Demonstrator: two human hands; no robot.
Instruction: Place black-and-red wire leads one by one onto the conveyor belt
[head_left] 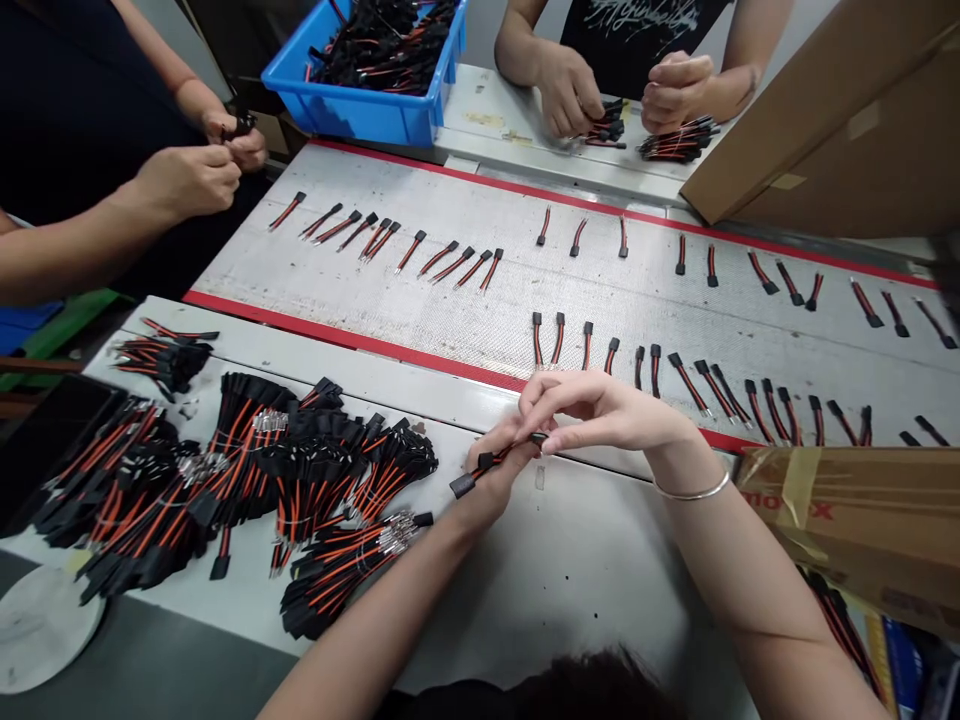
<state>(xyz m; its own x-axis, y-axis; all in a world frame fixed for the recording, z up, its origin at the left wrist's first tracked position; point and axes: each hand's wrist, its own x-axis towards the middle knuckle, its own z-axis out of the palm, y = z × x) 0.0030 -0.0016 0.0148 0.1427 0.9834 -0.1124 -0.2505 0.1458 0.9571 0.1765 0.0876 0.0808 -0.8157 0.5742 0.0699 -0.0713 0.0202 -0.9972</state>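
Observation:
Just in front of the belt's near edge, my two hands meet. My left hand [499, 465] is closed around a few short red-and-black wire leads [466, 483], whose black connector ends stick out toward the left. From the other side my right hand [600, 410], a bangle on its wrist, pinches a small black end [537, 438] at my left fingertips. Its fingers partly hide that piece. To the left, on the worktop, lie tied bundles of the same leads [322, 490], some with bare silvery wire ends.
A conveyor belt [420, 320] with red edges carries spaced rows of leads. Beyond it stand a blue bin [360, 110] full of leads and a cardboard sheet [840, 130]. Co-workers' hands [566, 90] handle leads across the belt and at left. A cardboard box [862, 530] stands right.

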